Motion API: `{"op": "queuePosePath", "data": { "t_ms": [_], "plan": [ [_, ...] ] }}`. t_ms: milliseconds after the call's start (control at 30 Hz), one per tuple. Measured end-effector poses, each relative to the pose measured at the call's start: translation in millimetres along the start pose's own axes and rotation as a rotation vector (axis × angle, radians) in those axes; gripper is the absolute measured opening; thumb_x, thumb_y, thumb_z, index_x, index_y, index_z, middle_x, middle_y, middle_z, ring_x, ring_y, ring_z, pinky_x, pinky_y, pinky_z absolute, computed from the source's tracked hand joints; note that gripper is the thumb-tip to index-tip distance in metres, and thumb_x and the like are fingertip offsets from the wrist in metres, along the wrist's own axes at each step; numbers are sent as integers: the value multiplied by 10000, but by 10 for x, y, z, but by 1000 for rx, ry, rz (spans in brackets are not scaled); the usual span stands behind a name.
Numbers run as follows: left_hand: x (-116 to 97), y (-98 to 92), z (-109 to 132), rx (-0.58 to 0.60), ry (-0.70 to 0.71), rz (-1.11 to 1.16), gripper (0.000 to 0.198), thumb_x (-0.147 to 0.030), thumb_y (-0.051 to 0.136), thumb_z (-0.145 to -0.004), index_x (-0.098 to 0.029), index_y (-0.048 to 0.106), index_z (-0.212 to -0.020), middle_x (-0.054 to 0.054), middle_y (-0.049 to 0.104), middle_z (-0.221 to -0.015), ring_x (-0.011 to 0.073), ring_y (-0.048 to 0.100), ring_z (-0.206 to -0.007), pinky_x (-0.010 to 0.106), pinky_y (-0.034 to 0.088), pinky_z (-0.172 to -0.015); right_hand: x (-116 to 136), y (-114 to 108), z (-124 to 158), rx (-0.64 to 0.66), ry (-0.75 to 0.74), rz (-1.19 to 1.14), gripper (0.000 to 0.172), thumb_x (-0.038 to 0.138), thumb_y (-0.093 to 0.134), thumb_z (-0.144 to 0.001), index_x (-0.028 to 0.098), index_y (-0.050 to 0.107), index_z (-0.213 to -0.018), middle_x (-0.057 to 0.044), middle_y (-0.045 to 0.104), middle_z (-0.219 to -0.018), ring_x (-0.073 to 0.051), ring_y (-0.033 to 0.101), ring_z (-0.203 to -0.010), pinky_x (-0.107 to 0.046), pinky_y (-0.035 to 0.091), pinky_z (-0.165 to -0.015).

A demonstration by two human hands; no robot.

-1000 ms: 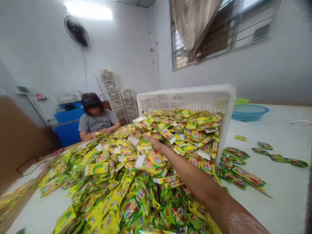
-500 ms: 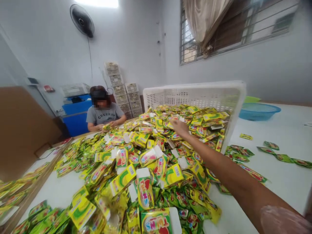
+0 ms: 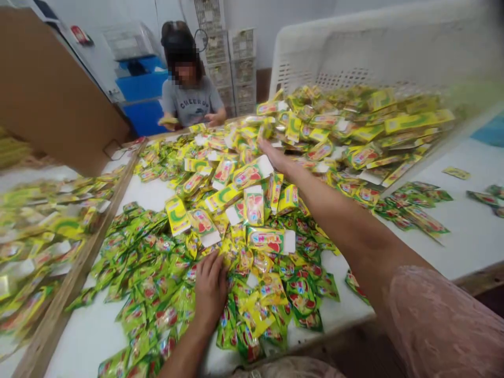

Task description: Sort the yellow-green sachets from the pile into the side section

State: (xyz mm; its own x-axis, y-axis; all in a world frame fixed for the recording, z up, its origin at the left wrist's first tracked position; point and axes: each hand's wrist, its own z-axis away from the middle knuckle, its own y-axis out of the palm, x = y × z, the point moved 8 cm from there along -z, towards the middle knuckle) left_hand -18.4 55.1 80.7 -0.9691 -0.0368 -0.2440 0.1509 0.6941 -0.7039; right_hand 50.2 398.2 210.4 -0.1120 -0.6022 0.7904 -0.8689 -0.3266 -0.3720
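My left hand (image 3: 211,278) lies palm down on the heap of small green and yellow packets (image 3: 157,268), its fingers stretched forward over them. Nothing shows in its grasp. Farther forward, my right hand (image 3: 271,153) reaches in among the flat yellow-and-green printed boxes (image 3: 254,173). It touches the pile from the right side, and a yellow box (image 3: 268,127) stands at its fingertips. Its fingers are blurred and partly hidden, so their grip cannot be made out. Several boxes with white end flaps lie loosely between my two hands.
A white plastic basket (image 3: 334,47) lies tipped on its side at the right, boxes spilling from it. Along the left runs a wooden strip (image 3: 74,278) with more boxes beyond. A person (image 3: 192,94) sits across the table, near stacked crates (image 3: 242,63) and a cardboard sheet (image 3: 51,79).
The view has tilted down and closer. My left hand has come into view on the packets. My right hand has drawn nearer, and boxes near the front have shifted, baring more green packets.
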Motion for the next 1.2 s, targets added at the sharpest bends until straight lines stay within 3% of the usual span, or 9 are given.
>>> {"op": "queuePosePath", "data": {
  "t_ms": [133,200,300,433,533,667,800,1033,1200],
  "plan": [
    [34,-89,-35,-27,-26,53,227,-152,508,-842,-144,600,-1048,110,661,-984,221,564,-922,387,463,-827,578,-136,128,-93,-88,277,572,613,426,-811,186,551,-1171,-108,548,-1241,-277,442,-1199,-498,331,-1002],
    [55,-125,-40,-31,-33,62,213,-172,511,-843,-142,611,-1028,105,668,-952,215,572,-887,368,474,-800,984,-232,470,-156,-207,378,499,551,494,-803,172,586,-1114,-122,584,-1177,-284,489,-1129,-494,365,-959],
    [98,-192,-55,-47,-39,79,191,-175,487,-852,-148,635,-970,95,678,-908,203,586,-848,346,477,-778,1349,-143,1219,-55,-267,398,330,431,488,-842,157,641,-945,-90,662,-939,-221,592,-879,-399,459,-801],
    [319,-340,-81,-118,-222,187,213,-199,465,-848,-153,656,-929,89,684,-861,204,600,-806,349,468,-760,1275,338,2218,294,-186,298,240,323,488,-853,174,652,-763,-47,679,-751,-163,599,-688,-306,461,-664],
    [581,-379,-33,-152,-528,503,182,-258,522,-804,-166,659,-879,64,684,-854,187,611,-795,326,470,-751,1011,583,2598,263,20,133,209,325,496,-847,191,655,-831,-58,689,-835,-183,618,-767,-318,470,-696],
    [632,-242,68,-78,-829,1053,228,-328,666,-677,-159,646,-827,16,652,-746,122,578,-638,224,450,-569,777,984,2741,203,279,-232,360,404,621,-748,209,597,-1050,-76,652,-1021,-196,605,-917,-319,492,-745],
    [471,-199,85,12,-875,1263,307,-359,742,-597,-146,631,-790,-15,603,-680,69,500,-517,184,399,-469,775,1398,2767,330,415,-507,347,457,677,-664,183,606,-865,-23,638,-757,-149,586,-653,-285,477,-602],
    [322,-132,55,164,-740,1206,321,-378,757,-608,-136,585,-729,-75,474,-493,31,371,-392,162,277,-388,837,1249,2761,212,262,-182,223,400,595,-726,200,525,-657,48,430,-539,-110,385,-511,-238,321,-487],
    [325,-184,33,146,-697,1172,315,-417,715,-645,-152,558,-713,-87,443,-431,45,365,-355,171,278,-388,873,1247,2761,214,246,-256,203,391,592,-727,196,559,-773,24,510,-630,-126,454,-578,-254,382,-557]
  ]
}}
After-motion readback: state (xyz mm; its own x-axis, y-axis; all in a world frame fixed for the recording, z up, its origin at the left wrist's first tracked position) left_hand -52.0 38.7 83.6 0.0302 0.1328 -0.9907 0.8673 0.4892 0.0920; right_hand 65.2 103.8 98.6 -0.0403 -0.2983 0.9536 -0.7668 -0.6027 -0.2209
